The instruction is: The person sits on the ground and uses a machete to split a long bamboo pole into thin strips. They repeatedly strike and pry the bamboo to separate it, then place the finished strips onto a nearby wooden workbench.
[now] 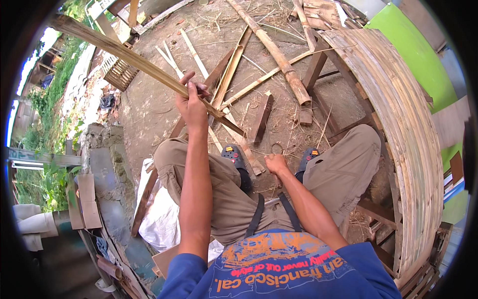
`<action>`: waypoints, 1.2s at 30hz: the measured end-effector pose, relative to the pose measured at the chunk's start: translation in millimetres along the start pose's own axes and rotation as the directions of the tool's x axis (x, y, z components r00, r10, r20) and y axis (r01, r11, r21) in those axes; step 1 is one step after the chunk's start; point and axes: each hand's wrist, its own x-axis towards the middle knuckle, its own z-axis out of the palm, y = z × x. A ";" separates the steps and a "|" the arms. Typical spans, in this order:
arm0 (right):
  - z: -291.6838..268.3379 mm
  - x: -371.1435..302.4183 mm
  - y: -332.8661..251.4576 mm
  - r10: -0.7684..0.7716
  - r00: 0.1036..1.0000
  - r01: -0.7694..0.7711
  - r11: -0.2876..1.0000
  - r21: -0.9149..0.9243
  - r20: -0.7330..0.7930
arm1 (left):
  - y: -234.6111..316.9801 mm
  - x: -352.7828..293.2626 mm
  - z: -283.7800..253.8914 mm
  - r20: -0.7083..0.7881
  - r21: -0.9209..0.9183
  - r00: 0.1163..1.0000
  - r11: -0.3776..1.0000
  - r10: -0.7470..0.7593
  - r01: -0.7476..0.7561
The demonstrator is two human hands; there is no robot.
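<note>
My left hand (193,103) is wrapped around a long split bamboo strip (127,56). The strip slants from the upper left down to the ground in front of my feet, its dark narrow end just above a wooden block (261,118). Between my knees, low over the ground, my right hand (275,163) is closed in a fist. A small dark bit shows below that fist, but what it grips is too hidden to name. Pale bamboo slats (249,152) lie on the dirt near my clogs, and a hollow half of split bamboo (232,67) lies beyond.
A bamboo-slat bench (406,114) on wooden legs curves along the right. A round bamboo pole (274,50) leans in from the far side. At left stand a rough concrete wall (105,154) and a white sack (160,224). Shavings litter the dirt ground.
</note>
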 end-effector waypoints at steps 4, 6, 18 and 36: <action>5.8 3.0 -9.9 -0.139 0.990 0.140 0.980 -0.141 0.013 | 1.9 -0.9 1.5 -0.066 -0.041 0.998 0.999 -0.010 0.007; 11.5 6.8 -8.8 -0.073 0.997 0.075 0.995 -0.063 0.026 | 3.0 -0.4 7.3 -0.069 -0.048 0.997 0.998 -0.034 0.030; -15.8 3.1 -15.4 0.136 0.980 -0.154 0.980 0.123 0.146 | -74.1 3.4 51.0 0.087 0.062 0.996 0.998 -0.005 0.000; -48.8 -49.5 -117.3 -0.269 0.877 0.444 0.771 0.457 -0.399 | 56.4 50.1 60.9 -0.209 -0.183 0.977 0.981 0.031 -0.070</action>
